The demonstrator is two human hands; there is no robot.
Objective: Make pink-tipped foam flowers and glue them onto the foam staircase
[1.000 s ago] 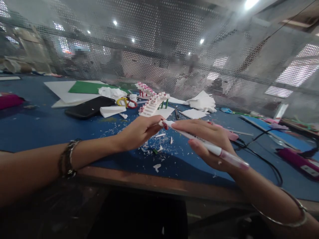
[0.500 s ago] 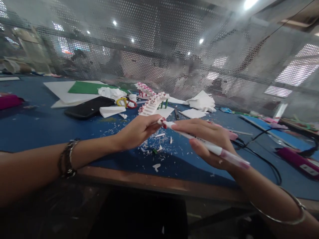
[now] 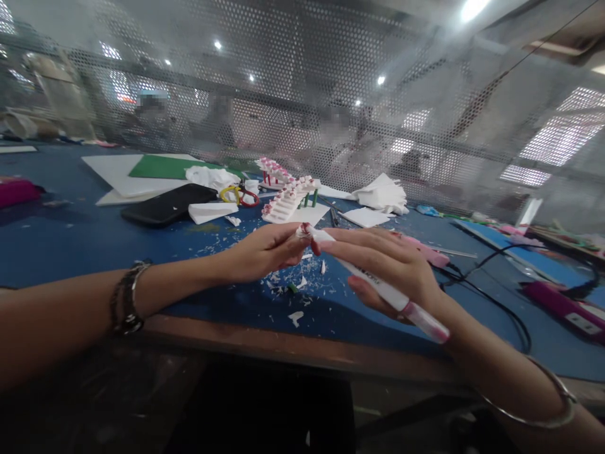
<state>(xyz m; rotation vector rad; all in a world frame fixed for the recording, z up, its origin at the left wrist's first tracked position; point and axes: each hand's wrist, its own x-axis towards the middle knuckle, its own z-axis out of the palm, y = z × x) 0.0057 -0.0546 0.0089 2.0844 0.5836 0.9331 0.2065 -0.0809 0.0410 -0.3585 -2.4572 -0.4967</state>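
Note:
My left hand (image 3: 262, 251) is closed, pinching a small white piece with dark red patches (image 3: 303, 232) at its fingertips. Between the fingers of my right hand (image 3: 397, 261) lies a white marker pen (image 3: 378, 284) with a pinkish-red rear end. The pen's front end meets the small piece, and the contact point is partly hidden by my fingers. Beyond my hands stands a small white stair-like model (image 3: 288, 202) with red-marked edges and green posts. Behind it is a pink-and-white part (image 3: 274, 169) on red posts.
White scraps (image 3: 297, 317) litter the blue table (image 3: 198, 246). Left of the model lie a black phone (image 3: 165, 205), yellow-and-red scissors (image 3: 240, 195) and green sheet (image 3: 165, 167). Rightward are crumpled white paper (image 3: 382, 194), a pink tool (image 3: 428, 252), black cable (image 3: 501, 309) and purple power strip (image 3: 562, 309).
The pen has tilted more steeply, its rear end swinging down and left. My right fingers have shifted slightly, and my left hand has turned a little around the small piece.

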